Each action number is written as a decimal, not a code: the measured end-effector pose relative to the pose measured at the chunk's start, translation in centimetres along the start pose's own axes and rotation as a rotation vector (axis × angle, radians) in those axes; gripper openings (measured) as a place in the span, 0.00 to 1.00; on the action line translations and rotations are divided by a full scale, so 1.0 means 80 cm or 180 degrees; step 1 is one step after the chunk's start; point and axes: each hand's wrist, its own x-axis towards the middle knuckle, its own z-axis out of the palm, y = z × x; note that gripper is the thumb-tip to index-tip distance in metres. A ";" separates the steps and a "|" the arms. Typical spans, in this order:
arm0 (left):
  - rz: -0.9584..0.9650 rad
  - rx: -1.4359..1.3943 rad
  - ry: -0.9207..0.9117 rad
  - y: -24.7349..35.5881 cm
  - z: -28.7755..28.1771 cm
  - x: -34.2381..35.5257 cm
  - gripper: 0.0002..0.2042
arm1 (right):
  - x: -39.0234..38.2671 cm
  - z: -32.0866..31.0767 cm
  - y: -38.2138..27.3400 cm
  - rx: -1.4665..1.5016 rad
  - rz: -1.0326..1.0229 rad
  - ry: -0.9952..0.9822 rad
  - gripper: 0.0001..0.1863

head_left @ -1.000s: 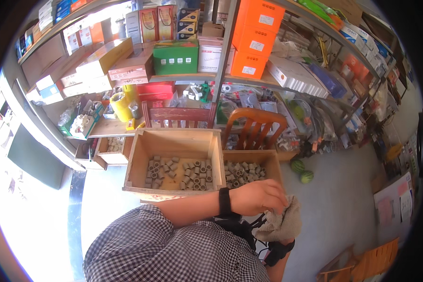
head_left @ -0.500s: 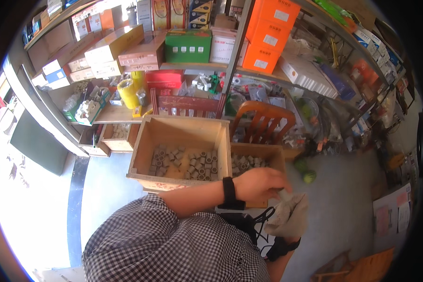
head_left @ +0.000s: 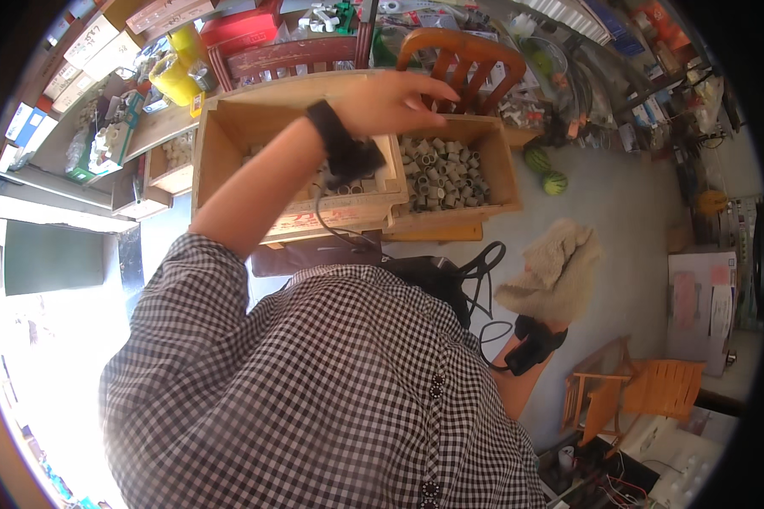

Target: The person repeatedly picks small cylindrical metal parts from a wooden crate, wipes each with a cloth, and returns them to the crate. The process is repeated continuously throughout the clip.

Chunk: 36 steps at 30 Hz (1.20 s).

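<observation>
My left hand [head_left: 399, 103] is raised over the divide between two wooden boxes, its fingers stretched out and apart, with nothing visible in them. Beneath it, the smaller wooden box [head_left: 506, 161] holds many grey pipe fittings [head_left: 441, 174]. The larger wooden box [head_left: 221, 153] stands to its left; my forearm hides much of the fittings inside. On the right, a beige cloth [head_left: 556, 267] is held up by my right hand, whose fingers are hidden under it. A black band with a dark device and cable sits on each wrist.
Two wooden chairs [head_left: 471, 64] stand behind the boxes, before shelves loaded with goods. Two watermelons [head_left: 554, 182] lie on the floor to the right. A small wooden chair [head_left: 654, 386] is at lower right. Black cables [head_left: 481, 271] loop beside my body.
My left hand has moved from beside the cloth, where it held a pale fitting, up and left over the boxes. That fitting no longer shows in it. The view has tilted downward.
</observation>
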 end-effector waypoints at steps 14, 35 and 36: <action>-0.2199 0.0674 -0.1369 -0.324 -0.002 -0.090 0.16 | -0.007 0.016 0.014 0.0631 0.0929 0.0031 0.43; -0.2206 0.1565 -0.2968 -0.369 0.098 -0.180 0.23 | -0.008 0.026 -0.025 0.0018 0.0600 0.0339 0.30; -0.2263 0.1462 -0.3006 -0.372 0.097 -0.181 0.22 | -0.008 0.028 -0.025 0.0217 0.0700 0.0457 0.27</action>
